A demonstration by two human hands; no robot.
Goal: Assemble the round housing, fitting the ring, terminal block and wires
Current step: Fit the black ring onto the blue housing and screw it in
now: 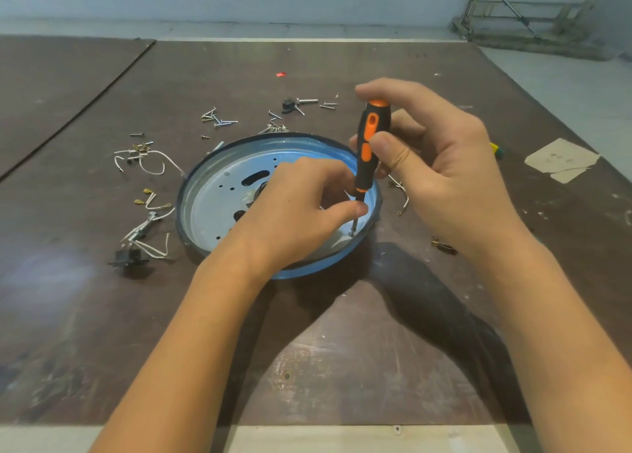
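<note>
Head view
Housing: a round blue metal pan [219,192] lies open side up at the middle of the brown table [342,350]; its floor shows slots and small holes.
Right hand: the right hand [441,165] is closed around the black and orange handle of a screwdriver [371,138], thumb on the front, fingers curled behind.
Screwdriver: it stands nearly upright, and its tip meets a screw [352,232] inside the pan at about 4 o'clock, close to the rim.
Left hand: the left hand [301,213] reaches into the pan from 6 o'clock, its thumb and forefinger pinched on the shaft just above the screw.
Wires: white wires [154,165] with brass ends lie on the table at 9 to 10 o'clock of the pan; another wire [403,196] lies at 3 o'clock, partly behind the right hand.
Loose screws: scattered screws [219,119] lie at 12 o'clock, beyond the rim.
Black parts: one small black block [128,257] sits at 8 o'clock with wires touching it; another [289,105] sits at 12 o'clock.
Paper: a torn scrap [561,160] lies far out at 3 o'clock.
</note>
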